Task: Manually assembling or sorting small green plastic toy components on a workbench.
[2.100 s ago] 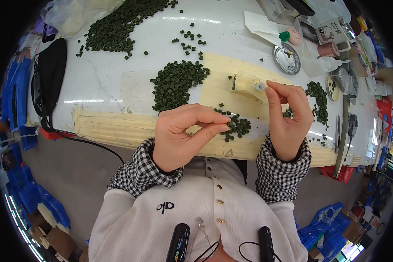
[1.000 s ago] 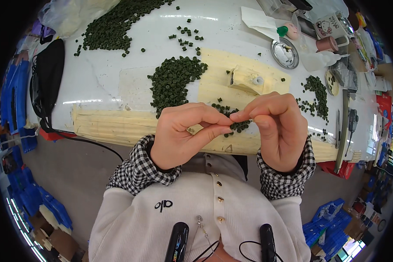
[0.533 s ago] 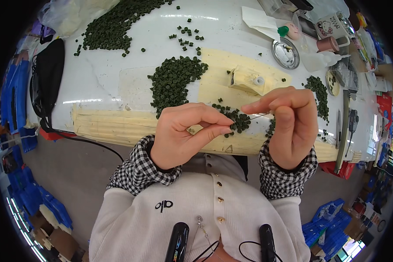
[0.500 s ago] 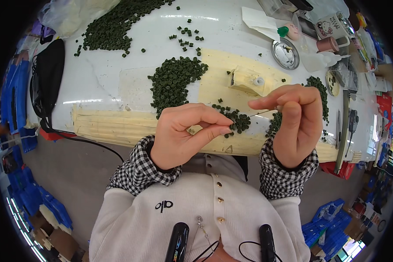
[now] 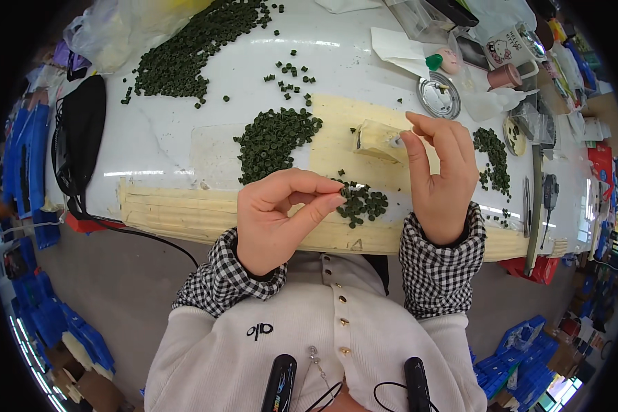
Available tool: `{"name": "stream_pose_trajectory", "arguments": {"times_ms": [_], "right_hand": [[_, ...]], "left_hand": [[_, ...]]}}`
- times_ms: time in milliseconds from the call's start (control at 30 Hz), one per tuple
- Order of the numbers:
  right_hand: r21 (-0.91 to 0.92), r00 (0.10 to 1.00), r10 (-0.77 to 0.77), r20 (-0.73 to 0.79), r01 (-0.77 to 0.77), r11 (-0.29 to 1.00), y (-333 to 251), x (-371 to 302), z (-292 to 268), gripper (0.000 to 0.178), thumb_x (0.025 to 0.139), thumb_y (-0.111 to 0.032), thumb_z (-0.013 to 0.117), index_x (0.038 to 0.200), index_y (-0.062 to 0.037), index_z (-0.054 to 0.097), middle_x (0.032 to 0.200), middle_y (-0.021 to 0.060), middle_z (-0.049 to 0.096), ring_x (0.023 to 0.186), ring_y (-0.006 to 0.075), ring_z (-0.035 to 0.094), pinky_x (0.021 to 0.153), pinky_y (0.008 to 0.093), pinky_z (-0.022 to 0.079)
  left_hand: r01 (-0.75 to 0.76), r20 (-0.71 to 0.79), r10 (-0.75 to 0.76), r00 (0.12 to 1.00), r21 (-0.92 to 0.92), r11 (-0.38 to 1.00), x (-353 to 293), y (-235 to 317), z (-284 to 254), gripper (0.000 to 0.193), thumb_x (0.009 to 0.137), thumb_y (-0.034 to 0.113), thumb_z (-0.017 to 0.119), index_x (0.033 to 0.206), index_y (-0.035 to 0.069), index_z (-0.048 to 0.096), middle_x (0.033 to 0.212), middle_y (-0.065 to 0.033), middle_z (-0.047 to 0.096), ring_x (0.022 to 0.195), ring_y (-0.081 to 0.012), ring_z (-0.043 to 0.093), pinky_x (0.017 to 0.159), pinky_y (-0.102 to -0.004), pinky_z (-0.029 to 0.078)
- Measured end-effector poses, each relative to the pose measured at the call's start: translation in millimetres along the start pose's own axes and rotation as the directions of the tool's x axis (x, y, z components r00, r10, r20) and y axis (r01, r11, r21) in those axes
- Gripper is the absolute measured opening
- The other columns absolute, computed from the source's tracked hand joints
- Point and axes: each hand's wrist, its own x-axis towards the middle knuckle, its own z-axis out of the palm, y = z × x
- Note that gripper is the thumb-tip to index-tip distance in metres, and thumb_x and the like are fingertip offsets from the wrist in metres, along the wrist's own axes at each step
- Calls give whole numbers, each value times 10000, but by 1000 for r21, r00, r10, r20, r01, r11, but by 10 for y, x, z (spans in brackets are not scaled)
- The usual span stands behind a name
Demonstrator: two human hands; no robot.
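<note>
Between the thumb and forefinger of my left hand [image 5: 275,216] is a small dark green ring-like piece [image 5: 342,190]. The fingers are pinched above the near edge of the bench. My right hand [image 5: 445,178] is raised beside a yellow-taped block [image 5: 372,143], its thumb and bent fingers around the small white tube [image 5: 396,141] on the block. Whatever the right fingers hold is hidden; the thin stick seen earlier does not show. Just right of my left fingertips lies a small group of green pieces [image 5: 365,206], with a larger heap [image 5: 268,141] beyond the left hand.
A long pile of green pieces [image 5: 185,58] spreads at the far left, another [image 5: 493,161] at the right. A round metal dish [image 5: 439,96], pink spool [image 5: 505,77] and white bottle [image 5: 487,103] stand far right. Tweezers [image 5: 527,206] lie near a black-handled tool [image 5: 549,196]. A black pouch [image 5: 82,130] is at left.
My right hand has moved left to the white tube on the block, and the thin stick has gone from sight. My left hand, still pinching, has shifted slightly left.
</note>
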Motion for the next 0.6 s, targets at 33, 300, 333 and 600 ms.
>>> {"name": "stream_pose_trajectory", "arguments": {"times_ms": [33, 300, 333, 600], "right_hand": [[-16, 1000, 3, -16, -3, 1000, -29, -14, -7, 144, 843, -21, 647, 979, 25, 651, 829, 106, 607, 752, 202, 577, 674, 295, 463], [462, 961, 74, 268, -196, 865, -417, -333, -136, 229, 792, 42, 662, 1018, 2, 677, 855, 115, 625, 761, 231, 595, 673, 289, 481], [488, 959, 77, 274, -207, 848, -428, -360, -109, 231, 795, 40, 660, 1022, 1, 677, 858, 116, 627, 759, 229, 598, 671, 286, 481], [562, 949, 89, 304, -254, 787, -427, -402, -58, 221, 808, 34, 649, 1024, -2, 682, 870, 121, 639, 759, 223, 611, 673, 279, 484]], "left_hand": [[-30, -12, 31, 999, 30, 999, -9, 9, -3, 149, 808, -55, 682, 956, -40, 668, 917, -100, 669, 818, -120, 644, 751, -234, 527], [-232, -12, 241, 970, 223, 947, 11, -18, -2, 164, 756, -65, 721, 908, -20, 679, 868, -101, 680, 759, -130, 645, 679, -231, 515], [-240, -9, 249, 969, 231, 943, 12, -19, 4, 165, 753, -66, 723, 905, -17, 679, 864, -100, 681, 753, -131, 645, 675, -232, 513], [-260, 0, 268, 964, 245, 934, -8, -25, 16, 162, 751, -65, 725, 898, -15, 677, 875, -109, 684, 757, -142, 653, 678, -241, 518]]}}
